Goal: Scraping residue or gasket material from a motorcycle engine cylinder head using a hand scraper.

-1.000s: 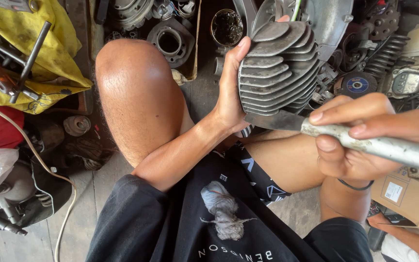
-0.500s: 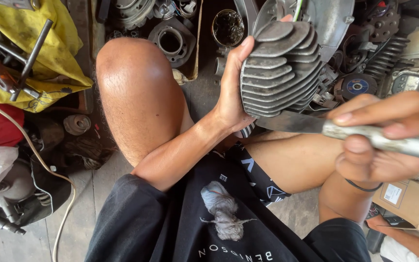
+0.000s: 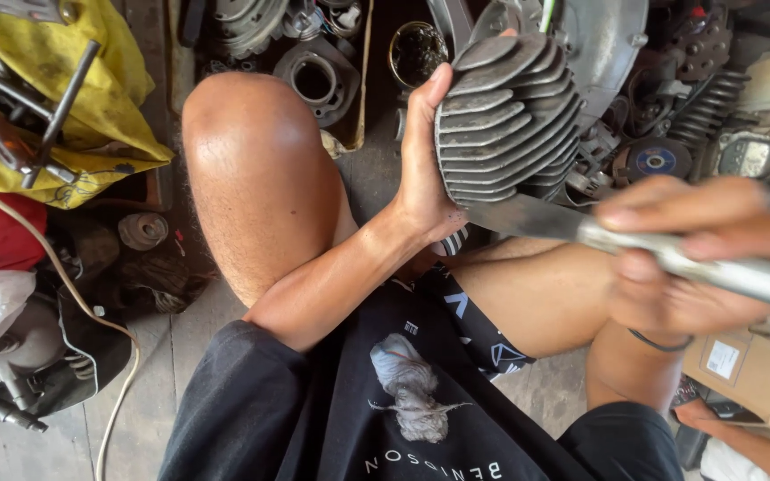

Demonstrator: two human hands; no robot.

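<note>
My left hand [image 3: 422, 169] grips a grey finned engine cylinder [image 3: 508, 116] and holds it upright above my lap. My right hand [image 3: 688, 258] is closed around the silvery handle of a flat-bladed metal tool [image 3: 528, 218]. The blade's tip lies under the lowest fins of the cylinder. The right hand is blurred. My bare knees sit on both sides below the cylinder, and a greyish rag [image 3: 412, 387] rests on my black shorts.
A yellow cloth [image 3: 73, 116] with metal rods lies at the left above a red object. Engine parts, a round cylinder casting [image 3: 314, 80], a coil spring [image 3: 701, 107] and a motor casing crowd the floor ahead. A cardboard box [image 3: 750, 370] stands at the right.
My right hand has drawn the tool to the right and slightly down, away from the cylinder. The left hand and cylinder stay nearly still.
</note>
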